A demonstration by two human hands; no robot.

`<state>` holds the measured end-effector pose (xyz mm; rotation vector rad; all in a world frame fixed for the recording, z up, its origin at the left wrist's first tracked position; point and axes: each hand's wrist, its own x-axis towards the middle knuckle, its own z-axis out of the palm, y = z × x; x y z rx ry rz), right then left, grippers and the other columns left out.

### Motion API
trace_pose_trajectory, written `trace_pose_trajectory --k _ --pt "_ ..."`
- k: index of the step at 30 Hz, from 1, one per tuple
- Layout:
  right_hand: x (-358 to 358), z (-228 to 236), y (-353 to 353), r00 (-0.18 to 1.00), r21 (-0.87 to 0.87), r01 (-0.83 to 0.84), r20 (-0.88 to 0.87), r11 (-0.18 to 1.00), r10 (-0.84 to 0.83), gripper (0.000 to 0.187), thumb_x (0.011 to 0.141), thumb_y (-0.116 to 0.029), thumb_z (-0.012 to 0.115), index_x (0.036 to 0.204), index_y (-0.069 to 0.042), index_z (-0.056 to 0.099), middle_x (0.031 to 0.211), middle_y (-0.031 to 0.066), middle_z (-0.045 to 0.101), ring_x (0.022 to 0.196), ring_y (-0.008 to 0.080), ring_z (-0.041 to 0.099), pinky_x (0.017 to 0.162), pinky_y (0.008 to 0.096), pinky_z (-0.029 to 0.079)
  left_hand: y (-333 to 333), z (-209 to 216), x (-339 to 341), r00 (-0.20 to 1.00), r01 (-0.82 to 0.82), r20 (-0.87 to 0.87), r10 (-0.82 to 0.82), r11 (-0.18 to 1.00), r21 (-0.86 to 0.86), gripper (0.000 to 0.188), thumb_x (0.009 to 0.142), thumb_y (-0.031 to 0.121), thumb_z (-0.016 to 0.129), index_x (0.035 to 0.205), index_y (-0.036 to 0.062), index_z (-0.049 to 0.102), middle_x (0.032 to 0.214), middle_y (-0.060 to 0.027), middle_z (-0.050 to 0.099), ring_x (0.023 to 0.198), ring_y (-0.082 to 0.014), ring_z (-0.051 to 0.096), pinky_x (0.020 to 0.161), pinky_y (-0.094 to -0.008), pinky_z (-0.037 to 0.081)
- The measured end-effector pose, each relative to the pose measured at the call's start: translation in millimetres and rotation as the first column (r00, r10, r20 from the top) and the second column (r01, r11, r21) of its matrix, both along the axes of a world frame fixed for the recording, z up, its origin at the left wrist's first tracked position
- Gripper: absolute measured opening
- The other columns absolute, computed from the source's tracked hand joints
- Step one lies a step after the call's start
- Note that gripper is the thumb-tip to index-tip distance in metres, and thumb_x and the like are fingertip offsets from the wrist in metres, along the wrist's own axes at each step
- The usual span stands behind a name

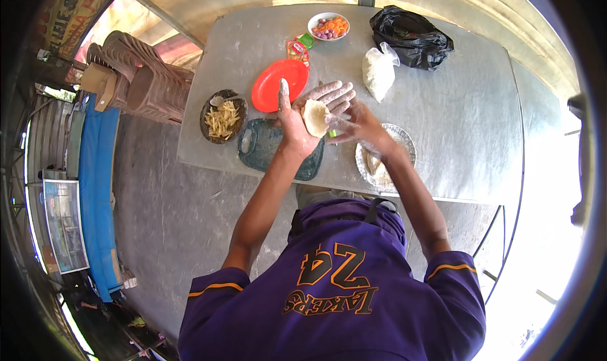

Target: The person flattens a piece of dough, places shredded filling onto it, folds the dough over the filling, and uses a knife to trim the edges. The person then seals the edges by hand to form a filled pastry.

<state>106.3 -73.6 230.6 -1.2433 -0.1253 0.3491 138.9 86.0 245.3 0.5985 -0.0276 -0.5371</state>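
A small flattened round of pale dough (315, 119) lies on the upturned palm of my left hand (296, 124). That hand's fingers are stretched out and dusted with flour, and its thumb points up and away. Beside the dough is my right hand (361, 128), smeared by motion. Its fingertips are close to the dough's right edge; whether they touch it I cannot tell. Below the right hand stands a patterned plate (411, 147) with white flour and a lump of dough (373, 165). Partly under the left hand lies a dark green tray or board (269, 155).
On the grey table (455, 127) are a red oval plate (269, 89), a stone mortar (205, 130) with pale cut strips, small packets (298, 50), and a white bowl (314, 21) of orange shreds and shallots. A bag of white powder (378, 73) and a black plastic bag (433, 48) stand far right.
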Motion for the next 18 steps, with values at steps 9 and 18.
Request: trace_pose_trajectory --k 9,18 --pt "1.6 -10.2 12.5 1.000 -0.110 -0.029 -0.011 0.994 0.027 0.037 0.100 -0.020 0.062 0.125 0.006 0.056 0.121 0.0117 0.062 0.106 0.0178 0.063 0.083 0.0358 0.061 -2.5 -3.3 -5.7 0.994 -0.013 0.107 0.009 0.999 0.032 0.108 0.089 0.082 0.026 0.131 -0.0139 0.053 0.141 -0.0331 0.048 0.132 -0.0457 0.048 0.114 -0.0508 0.036" --pt "-10.4 -1.9 15.8 0.999 0.172 -0.042 0.022 0.984 0.038 0.048 0.101 -0.030 0.060 0.137 0.001 0.051 0.129 0.0102 0.059 0.115 0.0202 0.059 0.090 0.0397 0.059 -7.8 7.2 0.9 0.982 -0.177 -0.103 0.159 0.963 -0.203 0.099 0.087 0.076 0.044 0.142 -0.0064 0.044 0.145 -0.0277 0.046 0.133 -0.0444 0.046 0.115 -0.0512 0.034"
